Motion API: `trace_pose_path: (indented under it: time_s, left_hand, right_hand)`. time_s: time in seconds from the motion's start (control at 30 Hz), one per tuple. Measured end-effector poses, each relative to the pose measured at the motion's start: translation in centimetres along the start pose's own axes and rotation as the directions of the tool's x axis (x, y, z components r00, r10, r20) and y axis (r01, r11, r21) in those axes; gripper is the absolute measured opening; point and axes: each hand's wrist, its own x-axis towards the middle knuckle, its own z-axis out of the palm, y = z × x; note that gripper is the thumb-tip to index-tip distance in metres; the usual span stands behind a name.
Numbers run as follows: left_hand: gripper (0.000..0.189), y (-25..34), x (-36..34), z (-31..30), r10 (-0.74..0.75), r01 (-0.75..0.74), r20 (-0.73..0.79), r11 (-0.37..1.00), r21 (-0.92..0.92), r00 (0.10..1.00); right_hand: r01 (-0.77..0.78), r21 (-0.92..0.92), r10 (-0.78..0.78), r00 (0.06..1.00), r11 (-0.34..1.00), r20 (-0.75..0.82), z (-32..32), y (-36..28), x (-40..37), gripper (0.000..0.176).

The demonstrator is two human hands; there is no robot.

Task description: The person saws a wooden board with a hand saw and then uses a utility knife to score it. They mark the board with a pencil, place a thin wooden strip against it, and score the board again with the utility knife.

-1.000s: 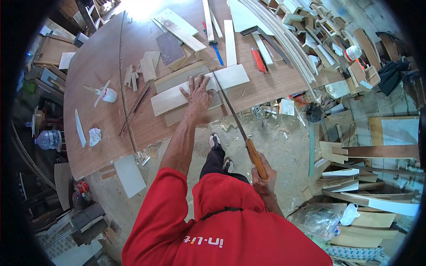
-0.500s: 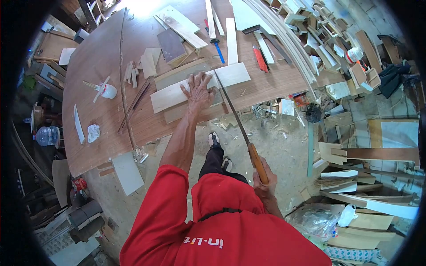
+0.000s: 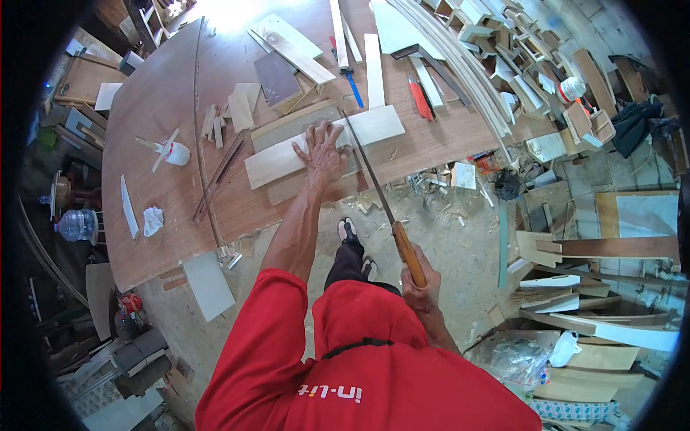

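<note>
Right grip (image 3: 421,279): closed around the wooden handle of a handsaw (image 3: 379,189), whose blade runs forward and leftward from it onto a pale board (image 3: 277,161). Left grip (image 3: 323,152): palm down, fingers spread, laid on the board and wrapped around nothing; the blade lies just to its right. Board located under the left grip and ahead of the right one, atop a flat greyish piece (image 3: 293,129) on the brown surface (image 3: 435,140). Red object (image 3: 420,100) noted to the left grip's right, beyond the blade. Step in hand, as judged: sawing across the board. Depth of any cut cannot be determined. Next move appears to call for firm downward pressure from the left grip, fingers clear of the teeth, and a straight stroke from the right.
</note>
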Motion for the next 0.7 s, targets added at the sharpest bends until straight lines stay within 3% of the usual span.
trace_pose_path:
  time_s: [0.13,0.2,0.23,0.3,0.37,0.5,0.63,0.7]
  left_hand:
    - [0.057,-0.6,-0.4,0.9,0.045,-0.044,-0.06,0.999,0.008,0.997]
    - [0.059,-0.8,0.1,0.8,0.047,-0.046,-0.038,0.999,0.024,0.998]
    - [0.061,-0.7,-0.3,0.8,0.047,-0.047,-0.005,0.998,0.043,0.999]
    - [0.061,-0.3,-0.1,0.4,0.031,-0.031,-0.007,0.999,0.022,0.999]
    - [0.061,-0.1,0.0,0.1,0.021,-0.021,-0.006,1.0,0.003,1.0]
    - [0.062,-0.2,-0.1,0.3,0.019,-0.019,0.002,1.0,0.007,1.0]
    - [0.063,-0.3,-0.3,0.5,0.036,-0.035,-0.033,0.999,0.023,0.999]
    - [0.063,-0.4,-0.3,0.7,0.033,-0.033,-0.018,0.999,0.022,0.999]
  right_hand:
    - [0.139,-0.043,-0.14,0.99,0.989,-0.012,-0.4,0.2,-0.9,0.055]
    - [0.135,-0.197,-0.139,0.99,0.971,-0.006,-0.4,0.0,0.0,0.056]
    - [0.127,-0.201,-0.131,0.991,0.971,-0.004,-0.4,0.3,-0.3,0.056]
    - [0.042,0.009,-0.042,0.999,0.999,0.002,0.1,1.0,0.1,0.056]
    - [0.075,0.018,-0.075,0.997,0.997,-0.018,-0.2,1.5,-1.2,0.056]
    - [0.069,0.003,-0.069,0.997,0.998,-0.041,-0.4,0.0,-1.3,0.048]
    - [0.075,-0.006,-0.076,0.996,0.997,-0.039,0.9,2.0,0.5,0.053]
    - [0.184,-0.128,-0.194,0.979,0.975,-0.067,0.3,2.4,-1.3,0.053]
